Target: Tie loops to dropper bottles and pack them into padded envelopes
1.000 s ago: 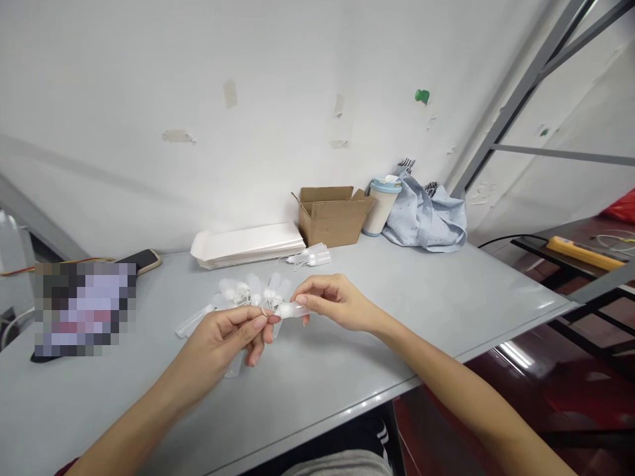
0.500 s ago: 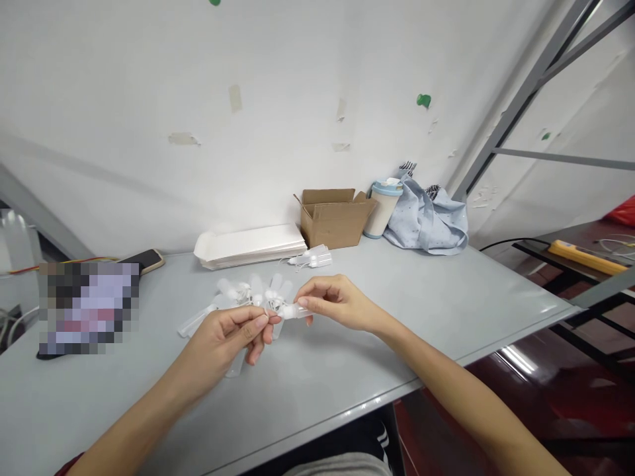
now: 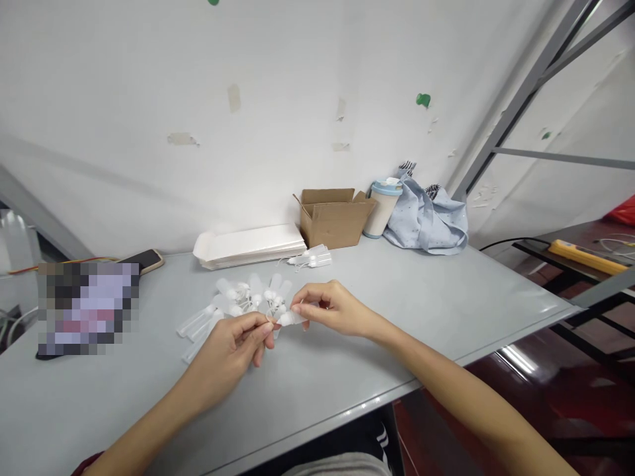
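Note:
In front of me a small clear plastic bottle with a white cap (image 3: 288,319) lies sideways between my hands. My right hand (image 3: 330,307) is closed around its body, which the fingers mostly cover. At the capped end my left hand (image 3: 248,337) pinches a thin pale loop (image 3: 270,319), too small to make out fully. Just behind the hands is a loose pile of similar bottles (image 3: 255,285) with white caps and thin strings. Several more bottles (image 3: 197,322) lie left of it, partly covered by my left hand.
At the back of the grey table (image 3: 342,373) are a stack of white card sleeves (image 3: 253,243), two or so bottles (image 3: 317,256), an open cardboard box (image 3: 337,221), a cup (image 3: 381,211) and a blue cloth bag (image 3: 426,218). A phone (image 3: 149,259) and a blurred-out item (image 3: 89,311) lie left.
Both hands have shifted slightly, the right one a little left, still holding the bottle. A bottle that showed below my left hand is no longer visible there; more bottles show at its left.

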Demonstrator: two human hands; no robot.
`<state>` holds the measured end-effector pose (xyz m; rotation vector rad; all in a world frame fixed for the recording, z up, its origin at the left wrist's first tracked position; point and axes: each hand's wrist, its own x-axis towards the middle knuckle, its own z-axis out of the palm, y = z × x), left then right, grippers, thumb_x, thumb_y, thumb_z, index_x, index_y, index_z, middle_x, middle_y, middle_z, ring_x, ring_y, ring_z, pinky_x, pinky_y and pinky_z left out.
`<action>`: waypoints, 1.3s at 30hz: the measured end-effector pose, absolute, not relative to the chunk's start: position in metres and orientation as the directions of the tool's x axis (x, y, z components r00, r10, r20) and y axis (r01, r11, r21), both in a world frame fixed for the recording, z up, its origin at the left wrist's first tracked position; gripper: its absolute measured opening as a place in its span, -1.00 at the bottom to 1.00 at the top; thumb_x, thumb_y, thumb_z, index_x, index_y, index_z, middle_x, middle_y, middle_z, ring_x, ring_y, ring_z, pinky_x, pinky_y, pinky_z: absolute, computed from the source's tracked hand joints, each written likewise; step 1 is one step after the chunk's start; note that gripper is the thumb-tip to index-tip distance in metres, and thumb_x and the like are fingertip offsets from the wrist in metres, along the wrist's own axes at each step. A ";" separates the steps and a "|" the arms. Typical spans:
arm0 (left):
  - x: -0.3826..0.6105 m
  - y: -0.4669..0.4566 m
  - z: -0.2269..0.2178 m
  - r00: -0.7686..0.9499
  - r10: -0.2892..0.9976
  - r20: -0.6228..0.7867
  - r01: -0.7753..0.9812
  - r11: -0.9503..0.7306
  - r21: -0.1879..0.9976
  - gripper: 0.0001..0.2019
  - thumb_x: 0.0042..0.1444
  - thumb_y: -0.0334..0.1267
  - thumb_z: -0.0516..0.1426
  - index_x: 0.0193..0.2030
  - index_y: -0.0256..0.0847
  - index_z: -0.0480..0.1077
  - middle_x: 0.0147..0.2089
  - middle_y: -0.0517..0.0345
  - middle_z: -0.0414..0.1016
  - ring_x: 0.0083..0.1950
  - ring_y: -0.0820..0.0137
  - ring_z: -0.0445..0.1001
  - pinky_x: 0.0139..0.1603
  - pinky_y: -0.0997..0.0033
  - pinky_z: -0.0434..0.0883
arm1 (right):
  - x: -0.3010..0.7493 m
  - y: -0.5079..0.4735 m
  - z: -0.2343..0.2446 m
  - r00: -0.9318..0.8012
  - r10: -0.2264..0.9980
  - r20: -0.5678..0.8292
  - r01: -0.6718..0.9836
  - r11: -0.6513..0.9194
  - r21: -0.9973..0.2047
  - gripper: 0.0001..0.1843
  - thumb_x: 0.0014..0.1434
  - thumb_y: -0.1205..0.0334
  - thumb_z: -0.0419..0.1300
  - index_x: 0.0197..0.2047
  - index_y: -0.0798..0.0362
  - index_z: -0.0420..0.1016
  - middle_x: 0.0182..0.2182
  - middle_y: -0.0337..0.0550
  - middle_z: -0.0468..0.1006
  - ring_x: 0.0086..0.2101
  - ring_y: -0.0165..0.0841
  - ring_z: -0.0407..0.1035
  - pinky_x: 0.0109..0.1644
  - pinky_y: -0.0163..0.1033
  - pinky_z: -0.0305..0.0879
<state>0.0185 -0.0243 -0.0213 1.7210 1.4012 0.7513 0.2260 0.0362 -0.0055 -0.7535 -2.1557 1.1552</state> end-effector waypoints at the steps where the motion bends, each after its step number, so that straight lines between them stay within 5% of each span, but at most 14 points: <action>1: 0.018 -0.025 -0.022 0.212 0.977 -0.030 0.514 -0.085 0.853 -0.64 0.20 -0.02 -0.05 -0.45 -0.18 0.36 -0.65 0.29 0.28 -0.56 0.46 0.23 -0.49 0.46 0.21 | 0.226 0.036 -0.006 -0.677 0.703 0.219 0.201 0.463 -0.863 -0.82 0.22 0.21 0.10 -0.27 0.13 0.46 -0.59 -0.26 0.48 -0.57 -0.53 0.21 -0.48 -0.42 0.09; 17: 0.019 -0.026 -0.023 0.191 0.982 0.006 0.538 -0.110 0.836 -0.65 0.19 -0.04 -0.06 -0.50 -0.17 0.32 -0.67 0.28 0.28 -0.58 0.46 0.21 -0.52 0.47 0.18 | 0.215 0.030 -0.021 -0.640 0.733 0.228 0.198 0.445 -0.874 -0.84 0.24 0.21 0.07 -0.26 0.11 0.40 -0.62 -0.31 0.44 -0.63 -0.54 0.12 -0.52 -0.42 0.05; 22: 0.019 -0.024 -0.021 0.185 0.983 0.005 0.540 -0.106 0.835 -0.65 0.19 -0.04 -0.05 -0.48 -0.17 0.34 -0.66 0.28 0.29 -0.58 0.46 0.23 -0.54 0.48 0.19 | 0.216 0.035 -0.022 -0.651 0.743 0.157 0.153 0.331 -0.931 -0.83 0.25 0.17 0.06 -0.25 0.09 0.38 -0.61 -0.31 0.42 -0.61 -0.53 0.14 -0.52 -0.40 0.03; 30: 0.012 -0.023 -0.008 0.185 0.977 0.107 0.547 -0.193 0.815 -0.68 0.13 -0.03 0.06 -0.12 -0.19 0.43 -0.45 0.19 0.50 -0.51 0.44 0.40 -0.46 0.46 0.36 | 0.221 0.047 -0.021 -0.635 0.767 0.095 0.011 0.133 -0.991 -0.81 0.22 0.11 0.10 -0.30 0.06 0.34 -0.62 -0.33 0.40 -0.61 -0.53 0.17 -0.55 -0.40 -0.04; 39: 0.015 -0.025 -0.015 0.210 0.962 0.172 0.609 -0.266 0.747 -0.78 0.17 -0.13 0.03 -0.31 -0.16 0.43 -0.45 0.22 0.48 -0.52 0.46 0.40 -0.53 0.51 0.32 | 0.218 0.042 -0.026 -0.650 0.757 0.070 0.062 0.144 -0.988 -0.79 0.21 0.09 0.10 -0.30 0.07 0.36 -0.60 -0.34 0.39 -0.62 -0.53 0.15 -0.53 -0.38 -0.02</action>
